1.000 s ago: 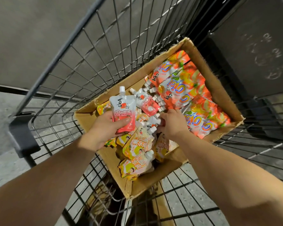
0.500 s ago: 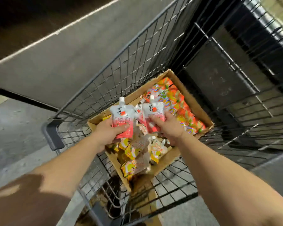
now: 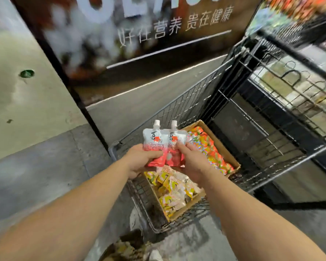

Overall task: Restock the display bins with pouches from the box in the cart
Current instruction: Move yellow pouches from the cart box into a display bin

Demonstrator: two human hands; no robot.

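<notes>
Raised from the box (image 3: 231, 159), two white-and-red spouted pouches (image 3: 163, 146) touch.

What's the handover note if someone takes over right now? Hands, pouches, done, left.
Left hand: holds a red-and-white pouch, spout up.
Right hand: fingers on a second red-and-white pouch, pressed side by side against the first, above the cart.
Box sits in the cart, well stocked: orange pouches at the far end, yellow pouches at the near end.
Display bins: wire racks to the right, blurred, contents unclear.
Done: two pouches picked.
Left: carry them to a bin, place them, return for more.
</notes>
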